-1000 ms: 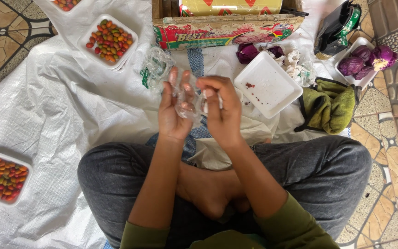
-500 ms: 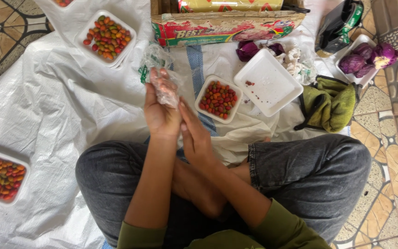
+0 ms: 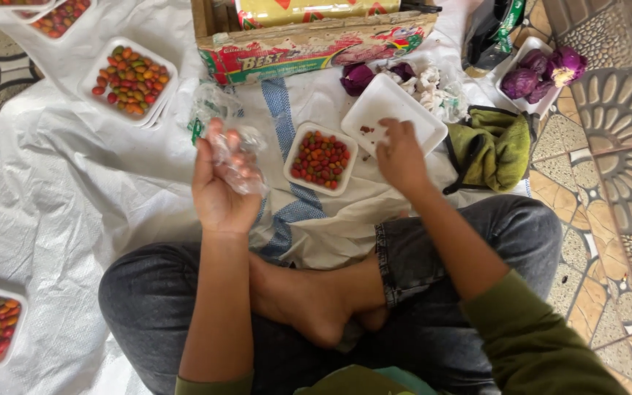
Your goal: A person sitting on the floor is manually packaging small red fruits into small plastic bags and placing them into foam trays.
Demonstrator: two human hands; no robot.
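While the left hand (image 3: pixel 221 183) stays clamped on a clear bag (image 3: pixel 237 153), the right hand (image 3: pixel 401 155) has moved off to an empty white tray (image 3: pixel 396 110), fingers curled together.

A crinkled clear plastic bag (image 3: pixel 237 157) looked thin and glossy. Right of it, the small white foam tray (image 3: pixel 321 159) was matt and smooth. Beneath the tray, a white woven plastic sheet (image 3: pixel 60 190) was faintly shiny; farther right, an olive-green cloth bag (image 3: pixel 493 150) was soft and matt.

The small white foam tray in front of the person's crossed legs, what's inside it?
The small white foam tray holds a heap of small red, green and orange chillies. They cover its floor, so anything beneath them cannot be seen.
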